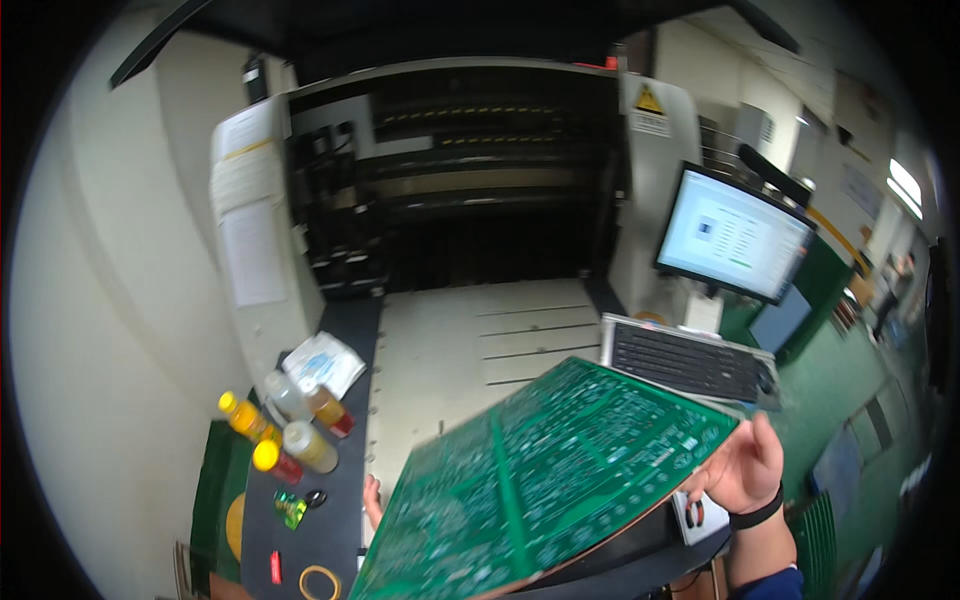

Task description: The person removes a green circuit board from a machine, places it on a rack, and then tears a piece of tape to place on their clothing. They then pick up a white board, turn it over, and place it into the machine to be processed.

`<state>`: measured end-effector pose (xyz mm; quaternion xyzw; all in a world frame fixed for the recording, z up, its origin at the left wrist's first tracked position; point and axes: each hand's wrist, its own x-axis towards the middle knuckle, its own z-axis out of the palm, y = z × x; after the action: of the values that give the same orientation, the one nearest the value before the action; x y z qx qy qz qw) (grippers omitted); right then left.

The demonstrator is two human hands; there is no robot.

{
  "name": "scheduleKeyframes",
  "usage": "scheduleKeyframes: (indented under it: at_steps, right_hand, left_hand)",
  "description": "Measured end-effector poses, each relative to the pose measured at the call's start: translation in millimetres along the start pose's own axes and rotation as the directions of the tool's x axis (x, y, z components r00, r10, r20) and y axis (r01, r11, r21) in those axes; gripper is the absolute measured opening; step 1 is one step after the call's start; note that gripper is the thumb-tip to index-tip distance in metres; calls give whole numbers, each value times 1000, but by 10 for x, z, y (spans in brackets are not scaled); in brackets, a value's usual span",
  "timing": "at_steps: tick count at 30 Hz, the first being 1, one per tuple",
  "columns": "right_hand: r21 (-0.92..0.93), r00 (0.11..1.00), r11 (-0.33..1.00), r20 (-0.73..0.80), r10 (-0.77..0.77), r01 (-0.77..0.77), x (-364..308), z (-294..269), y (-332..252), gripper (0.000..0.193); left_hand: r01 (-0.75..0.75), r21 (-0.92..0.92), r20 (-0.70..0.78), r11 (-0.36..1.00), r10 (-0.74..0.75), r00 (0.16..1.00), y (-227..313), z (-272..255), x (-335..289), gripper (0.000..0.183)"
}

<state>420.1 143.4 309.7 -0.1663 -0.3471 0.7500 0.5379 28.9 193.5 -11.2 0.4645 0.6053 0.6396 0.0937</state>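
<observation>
A large green printed circuit board (520, 480) is held up at a tilt in front of me, its near left corner cut off by the lower rim of the view. My right hand (745, 468) grips the board's right edge, palm turned toward it and thumb raised; a black band circles the wrist. At the board's left edge only a few fingertips of my left hand (373, 500) show, and the board hides the rest of that hand. Behind the board lies the pale slotted bed (430, 350) of a large machine.
Several bottles (310, 447) and a white packet (325, 363) stand on the dark ledge at left, near a tape roll (320, 583) and a red item (275, 567). On the right are a monitor (735, 232) and keyboard (685, 362). Someone stands far off at right.
</observation>
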Motion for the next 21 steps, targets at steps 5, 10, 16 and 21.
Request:
scheduleKeyframes:
  at_steps: [5, 10, 16, 21]
  right_hand:
    - [-954, 906, 290, -53, -419, 78, -146, -496, 305, 57]
    - [-261, 868, 915, -472, 156, -307, -632, -1011, 1156, 38]
    - [-379, 780, 871, -626, 7, -312, -340, -974, 1239, 23]
    - [-345, 808, 846, -568, 157, -407, 605, -1085, 1159, 27]
  left_hand:
    - [257, -507, 190, 823, -184, 964, 942, 85, 282, 23]
    - [732, -351, 360, 584, -637, 682, 969, -29, 312, 23]
    - [862, -422, 472, 280, -744, 473, 749, -306, 157, 22]
    - [640, -59, 140, 767, -628, 766, 529, -885, -332, 23]
